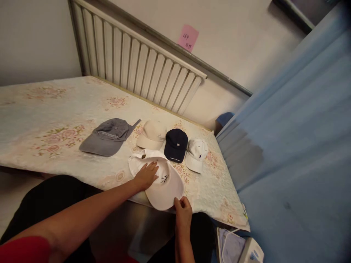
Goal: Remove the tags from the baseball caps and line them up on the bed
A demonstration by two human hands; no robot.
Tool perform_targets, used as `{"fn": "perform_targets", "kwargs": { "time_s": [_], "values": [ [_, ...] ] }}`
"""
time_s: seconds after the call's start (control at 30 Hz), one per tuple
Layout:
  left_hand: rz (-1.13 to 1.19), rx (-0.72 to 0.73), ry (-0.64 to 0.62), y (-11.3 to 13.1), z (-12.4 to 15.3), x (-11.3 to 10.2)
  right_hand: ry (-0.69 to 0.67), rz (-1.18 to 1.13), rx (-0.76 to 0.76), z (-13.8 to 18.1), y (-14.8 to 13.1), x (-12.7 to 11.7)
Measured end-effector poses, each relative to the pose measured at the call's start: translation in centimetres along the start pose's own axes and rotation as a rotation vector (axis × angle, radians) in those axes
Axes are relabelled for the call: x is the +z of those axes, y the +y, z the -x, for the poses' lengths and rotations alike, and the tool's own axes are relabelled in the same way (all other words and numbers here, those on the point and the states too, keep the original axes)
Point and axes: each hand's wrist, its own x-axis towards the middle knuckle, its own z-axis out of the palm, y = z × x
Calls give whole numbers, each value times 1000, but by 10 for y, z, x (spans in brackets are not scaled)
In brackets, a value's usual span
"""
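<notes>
A pale pink cap [164, 186] lies at the near edge of the floral mattress [55, 124], its brim toward me. My left hand [146, 176] rests flat on its crown with fingers spread. My right hand [183, 212] pinches the brim's front edge between thumb and fingers. Behind it in a row lie a beige cap [152, 134], a navy cap [176, 145] and a white cap [196, 154]. A grey cap [108, 137] lies further left. A white piece [137, 160] sticks out from under the pink cap.
A ribbed white headboard [137, 62] leans along the wall behind the mattress, with a pink sticky note [188, 37] above it. A blue curtain [296, 138] fills the right side. Folded cloth and a white object [238, 246] lie on the floor at lower right.
</notes>
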Motion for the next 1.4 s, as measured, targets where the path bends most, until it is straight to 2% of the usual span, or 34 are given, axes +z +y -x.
{"fn": "perform_targets", "kwargs": {
  "time_s": [0.2, 0.33, 0.43, 0.53, 0.7, 0.8, 0.93, 1.17, 1.3, 1.4],
  "values": [
    [-47, -8, -42, 14, 9, 3, 150, 112, -177, -7, -63, -17],
    [-77, -12, 9, 18, 16, 8, 118, 45, -189, -9, -83, -8],
    [-82, -7, 45, 19, 19, 7, 86, 0, -185, -3, -79, 2],
    [-82, 4, 56, 20, 19, 3, 45, -6, -162, 7, -63, 6],
    [-64, 3, 61, 20, 19, 2, -71, -46, 39, 25, -32, 15],
    [-51, 2, 62, 19, 19, 5, -130, -117, 142, 30, -25, 28],
    [-59, 8, 60, 12, 18, 9, -133, -197, 200, 27, -34, 37],
    [-69, -55, 32, -6, 18, 1, -163, -136, 128, 17, -56, 25],
    [-29, -170, -6, 0, 20, -3, -189, -107, 90, 6, -69, 19],
    [-8, -217, -34, 12, 22, -2, -133, -41, -3, -6, -79, 18]
  ]
}}
